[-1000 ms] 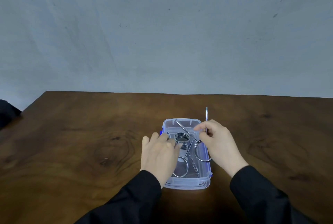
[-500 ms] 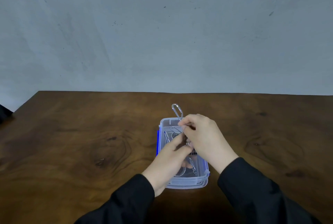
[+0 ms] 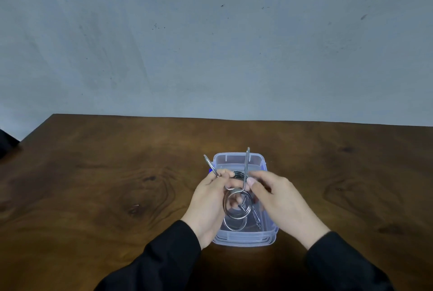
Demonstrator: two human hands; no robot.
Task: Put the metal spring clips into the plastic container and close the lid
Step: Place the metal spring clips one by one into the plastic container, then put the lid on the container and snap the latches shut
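Just below the frame's centre, over the clear plastic container [image 3: 239, 160] on the wooden surface [image 3: 117, 185], both hands pinch one metal spring clip [image 3: 237, 205] (coil ring hanging between them): left hand [image 3: 210, 199] on one arm, right hand [image 3: 278, 199] on the other.

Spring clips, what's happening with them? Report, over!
Left hand and right hand grip one spring clip over the open container. Others already inside. No lid visible.

Both hands [image 3: 246, 199] on spring clip [image 3: 237, 206] (over container [image 3: 236, 159])
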